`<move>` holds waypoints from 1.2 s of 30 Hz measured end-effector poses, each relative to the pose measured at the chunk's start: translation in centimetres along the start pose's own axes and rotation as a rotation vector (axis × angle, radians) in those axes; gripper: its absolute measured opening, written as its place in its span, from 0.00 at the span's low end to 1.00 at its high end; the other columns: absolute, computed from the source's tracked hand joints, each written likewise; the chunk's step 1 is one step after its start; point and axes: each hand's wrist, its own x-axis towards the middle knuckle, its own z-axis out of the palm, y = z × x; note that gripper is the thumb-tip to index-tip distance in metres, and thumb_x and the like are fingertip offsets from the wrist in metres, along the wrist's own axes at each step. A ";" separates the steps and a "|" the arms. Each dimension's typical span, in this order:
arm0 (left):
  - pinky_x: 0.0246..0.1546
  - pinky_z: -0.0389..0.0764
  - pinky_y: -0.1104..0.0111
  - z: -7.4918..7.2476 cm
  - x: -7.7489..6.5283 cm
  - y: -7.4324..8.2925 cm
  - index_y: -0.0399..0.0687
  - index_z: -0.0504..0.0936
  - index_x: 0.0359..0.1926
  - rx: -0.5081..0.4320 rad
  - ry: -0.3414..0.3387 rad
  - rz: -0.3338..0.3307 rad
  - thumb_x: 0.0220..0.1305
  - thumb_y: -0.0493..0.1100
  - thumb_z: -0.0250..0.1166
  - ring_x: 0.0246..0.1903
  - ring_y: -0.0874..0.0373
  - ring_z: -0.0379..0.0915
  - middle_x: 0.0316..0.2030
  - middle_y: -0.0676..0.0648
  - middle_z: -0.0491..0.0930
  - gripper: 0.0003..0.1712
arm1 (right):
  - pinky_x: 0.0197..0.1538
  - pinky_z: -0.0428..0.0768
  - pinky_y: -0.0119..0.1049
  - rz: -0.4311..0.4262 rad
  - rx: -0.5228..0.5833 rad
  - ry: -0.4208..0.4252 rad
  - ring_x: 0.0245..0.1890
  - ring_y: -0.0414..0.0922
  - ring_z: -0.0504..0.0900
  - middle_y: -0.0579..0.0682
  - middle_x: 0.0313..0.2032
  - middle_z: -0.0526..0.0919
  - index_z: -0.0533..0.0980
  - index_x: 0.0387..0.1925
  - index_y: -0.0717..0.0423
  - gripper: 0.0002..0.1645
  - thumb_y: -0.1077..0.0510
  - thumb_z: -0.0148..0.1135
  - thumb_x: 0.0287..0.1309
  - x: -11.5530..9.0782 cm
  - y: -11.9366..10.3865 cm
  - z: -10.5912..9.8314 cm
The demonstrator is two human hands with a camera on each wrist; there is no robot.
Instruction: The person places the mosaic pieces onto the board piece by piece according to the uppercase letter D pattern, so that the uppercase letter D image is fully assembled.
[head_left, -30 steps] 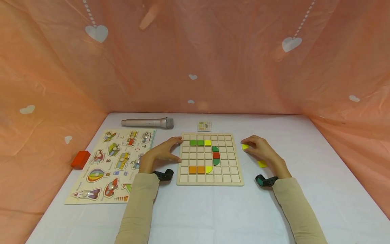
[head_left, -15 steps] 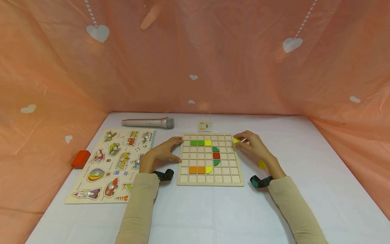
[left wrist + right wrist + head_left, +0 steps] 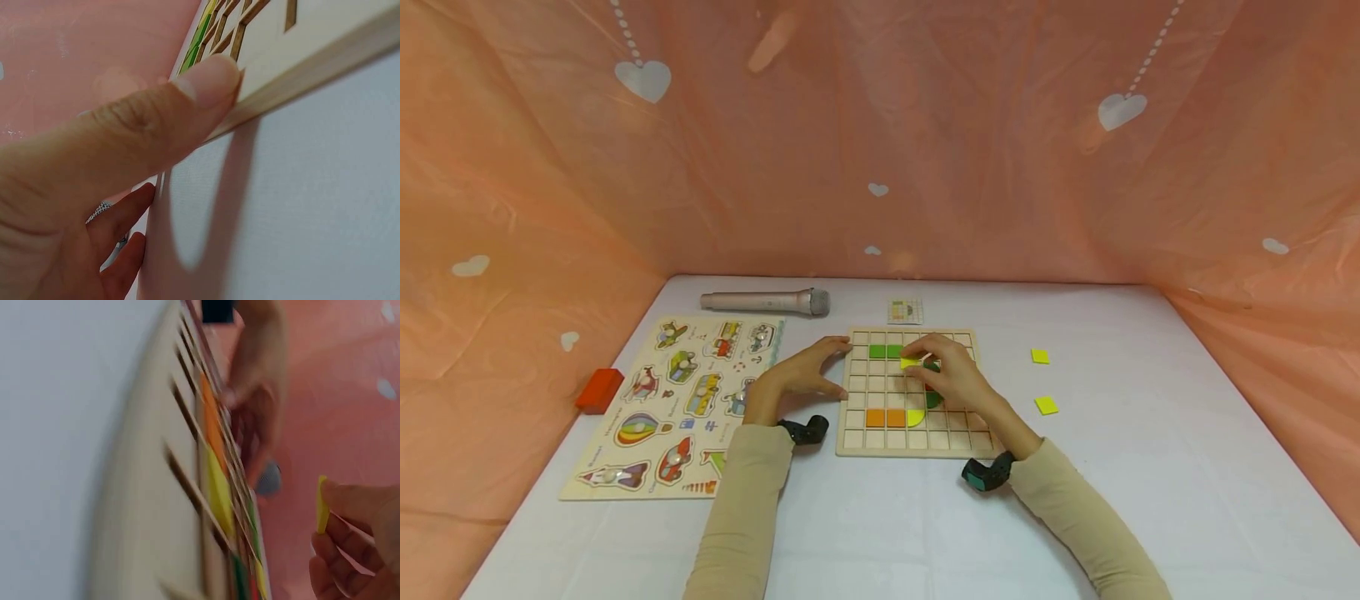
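Observation:
My right hand point(image 3: 951, 373) is over the wooden grid board point(image 3: 857, 448), pinching a yellow tile point(image 3: 909, 363) between thumb and fingers. In the right wrist view that tile point(image 3: 322, 505) shows edge-on, apart from the board. My left hand point(image 3: 801, 371) rests at the board's left edge; its thumb point(image 3: 209, 84) lies on the rim in the left wrist view. Set in the grid are green tiles point(image 3: 885, 352), orange tiles point(image 3: 885, 418) and a rounded yellow tile point(image 3: 915, 417). My right hand partly covers dark green rounded tiles point(image 3: 933, 400) and hides the upper yellow square.
Two yellow tiles point(image 3: 1040, 356) lie on the table right of the board. A small pattern card point(image 3: 905, 311) and a microphone point(image 3: 765, 302) lie behind. To the left are a picture peg puzzle point(image 3: 647, 417) and a red block point(image 3: 600, 391).
My right hand has carried the yellow tile leftward from the table on the right to over the board, uncovering a second loose yellow tile. My left hand has stayed at the board's edge.

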 end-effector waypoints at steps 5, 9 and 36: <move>0.68 0.50 0.52 0.1 0.0 -0.1 0.34 0.60 0.66 0.006 0.001 -0.001 0.48 0.45 0.74 0.68 0.41 0.46 0.68 0.36 0.53 0.48 | 0.43 0.81 0.33 -0.005 0.000 -0.091 0.41 0.45 0.79 0.51 0.40 0.80 0.80 0.40 0.61 0.11 0.64 0.65 0.54 0.3 -0.8 2.3; 0.68 0.50 0.52 0.1 0.0 -0.1 0.34 0.61 0.66 0.016 0.004 0.006 0.48 0.45 0.74 0.68 0.41 0.46 0.68 0.36 0.53 0.48 | 0.41 0.79 0.28 0.032 -0.006 -0.136 0.36 0.39 0.76 0.47 0.40 0.80 0.80 0.39 0.57 0.09 0.63 0.64 0.55 0.2 -0.7 3.4; 0.69 0.49 0.52 0.0 0.1 -0.2 0.33 0.60 0.66 0.004 -0.006 0.003 0.48 0.44 0.73 0.68 0.41 0.46 0.68 0.36 0.52 0.48 | 0.44 0.76 0.33 -0.094 -0.130 -0.165 0.37 0.39 0.77 0.43 0.32 0.81 0.85 0.30 0.53 0.04 0.57 0.70 0.49 0.3 -0.8 4.3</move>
